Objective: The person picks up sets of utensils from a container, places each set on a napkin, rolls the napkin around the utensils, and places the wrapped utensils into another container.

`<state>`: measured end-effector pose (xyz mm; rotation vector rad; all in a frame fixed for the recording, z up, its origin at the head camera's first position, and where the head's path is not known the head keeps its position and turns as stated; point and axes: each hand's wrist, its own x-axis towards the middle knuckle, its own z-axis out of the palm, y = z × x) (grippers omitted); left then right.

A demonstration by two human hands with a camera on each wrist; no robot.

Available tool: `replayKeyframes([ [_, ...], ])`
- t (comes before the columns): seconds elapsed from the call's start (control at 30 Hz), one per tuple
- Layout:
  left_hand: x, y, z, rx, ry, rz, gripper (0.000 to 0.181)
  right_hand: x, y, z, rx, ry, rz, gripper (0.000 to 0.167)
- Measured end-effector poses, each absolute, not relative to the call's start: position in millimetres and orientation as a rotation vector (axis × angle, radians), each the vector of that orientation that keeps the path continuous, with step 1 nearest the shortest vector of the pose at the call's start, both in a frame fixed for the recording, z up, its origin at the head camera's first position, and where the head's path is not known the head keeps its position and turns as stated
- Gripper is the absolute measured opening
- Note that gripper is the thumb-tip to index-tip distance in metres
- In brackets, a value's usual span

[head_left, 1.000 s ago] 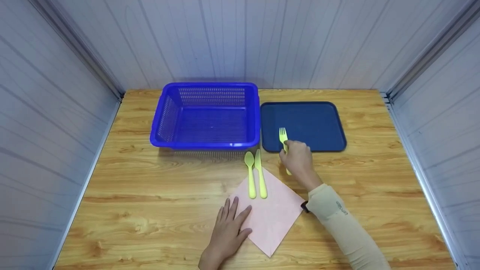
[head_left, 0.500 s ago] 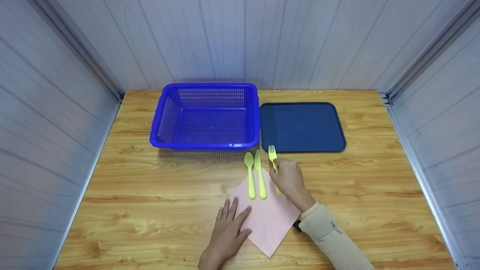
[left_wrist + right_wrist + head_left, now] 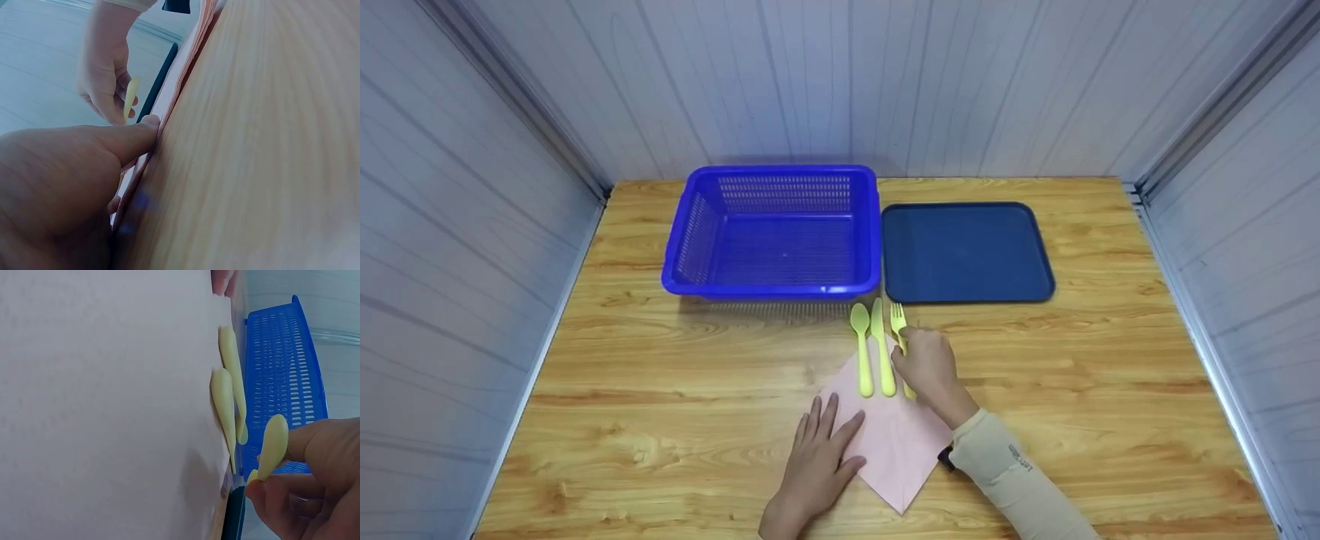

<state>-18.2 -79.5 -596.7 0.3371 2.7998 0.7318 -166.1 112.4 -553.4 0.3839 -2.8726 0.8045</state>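
My right hand [image 3: 928, 367] pinches a yellow fork [image 3: 898, 319] by its handle, tines toward the back, just right of a yellow knife [image 3: 883, 360]. In the right wrist view the handle end of the fork [image 3: 274, 444] sticks out from the fingers, a little above the napkin. Left of the knife lies a yellow spoon [image 3: 862, 352]; both have their handles on a pink napkin [image 3: 896, 457] turned cornerwise. My left hand [image 3: 816, 465] rests with spread fingers on the napkin's left edge. In the left wrist view its thumb [image 3: 135, 138] presses that edge.
A blue plastic basket [image 3: 757, 290] stands at the back, left of centre. Beside it on the right lies a dark blue tray [image 3: 969, 255]. The wooden table [image 3: 660, 420] is bounded by pale panel walls [image 3: 810, 90] at the back and sides.
My right hand has brought the fork from over the tray's front edge leftward and toward me, to beside the knife. My left hand, the spoon and the knife stay where they were.
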Motion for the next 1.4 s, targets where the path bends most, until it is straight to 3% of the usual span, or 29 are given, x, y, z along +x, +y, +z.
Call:
replayKeyframes([
  [0.53, -18, -79, -596, 0.375, 2.839, 0.752, 0.062, -174, 109, -565, 0.359, -2.911, 0.762, 0.003],
  [1.07, -18, -79, -596, 0.346, 2.811, 0.735, 0.062, -176, 108, -569, 0.332, -2.919, 0.823, 0.018],
  [1.4, -19, -78, -597, 0.331, 2.791, 0.743, 0.062, -169, 111, -558, 0.34, -2.866, 0.774, 0.014],
])
